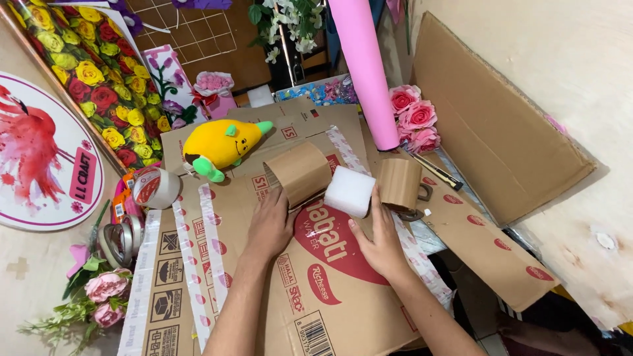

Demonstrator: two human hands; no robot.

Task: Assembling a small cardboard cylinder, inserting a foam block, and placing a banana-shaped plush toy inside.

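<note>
A curled strip of brown cardboard (298,173) stands on a flattened cardboard box (330,290). My left hand (270,224) grips the strip's lower edge. A white foam cube (349,191) sits to its right, and my right hand (379,240) touches the cube's near side with fingers spread. Just behind my right fingers a second rolled cardboard piece (399,183) stands on the box.
A yellow plush toy (221,145) lies at the back. Tape rolls (155,188) and scissors (122,240) sit left, with pink artificial flowers (105,290). A pink paper roll (366,72), fabric roses (412,118), a utility knife (438,173) and a cardboard flap (488,125) are right.
</note>
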